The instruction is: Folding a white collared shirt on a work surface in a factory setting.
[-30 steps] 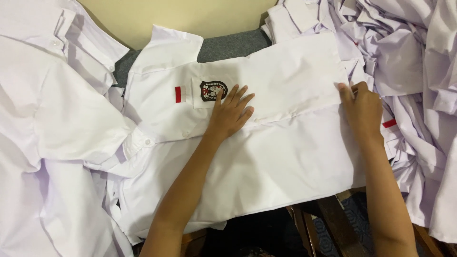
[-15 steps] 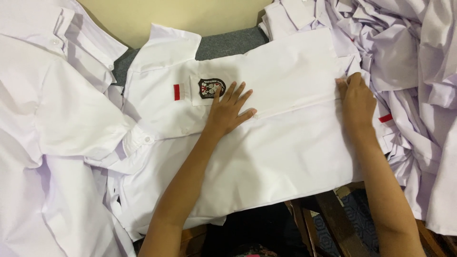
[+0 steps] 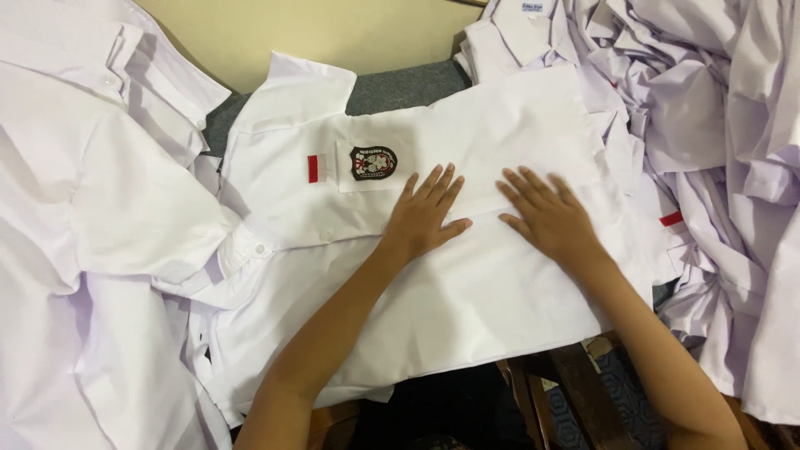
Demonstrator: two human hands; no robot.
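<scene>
Where palms lie flat, smooth white shirt (image 3: 467,275).

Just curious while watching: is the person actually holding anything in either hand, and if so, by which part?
Nothing is gripped. The left hand and right hand lie flat, fingers spread, on the front of the white shirt.
</scene>
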